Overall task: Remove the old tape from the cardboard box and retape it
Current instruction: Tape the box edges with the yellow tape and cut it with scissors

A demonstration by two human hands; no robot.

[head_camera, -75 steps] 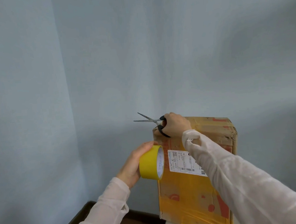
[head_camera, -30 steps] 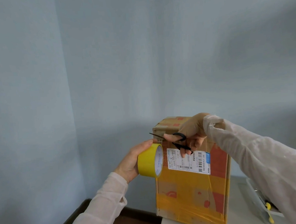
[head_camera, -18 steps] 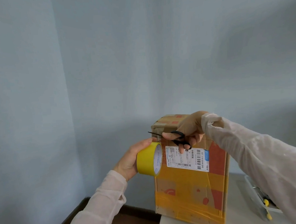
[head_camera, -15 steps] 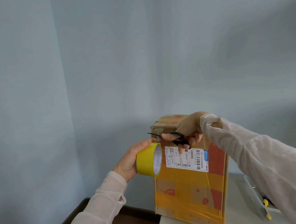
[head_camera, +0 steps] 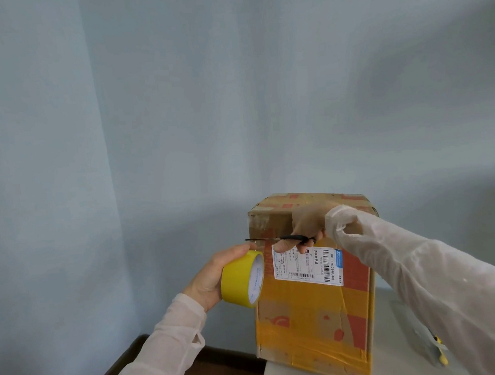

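Observation:
A tall cardboard box [head_camera: 314,308] stands upright on a white surface, its front covered in yellow tape with red patches and a white shipping label [head_camera: 307,266]. My left hand [head_camera: 209,276] grips a roll of yellow tape [head_camera: 241,279] against the box's upper left edge. My right hand [head_camera: 303,227] holds black-handled scissors [head_camera: 278,238] level just above the roll, blades pointing left past the box's edge. Whether a strip of tape runs between the blades cannot be made out.
The white surface [head_camera: 391,332] carries the box, with a pale tray-like object and a yellow-tipped tool [head_camera: 440,346] at the lower right. A dark wooden piece of furniture [head_camera: 222,365] lies lower left. Blue-grey walls [head_camera: 177,104] meet in a corner behind the box.
My right hand brought the scissors down from the box's top to just above the roll, blades now closed and level. The box turned a little; the roll stayed at the left edge.

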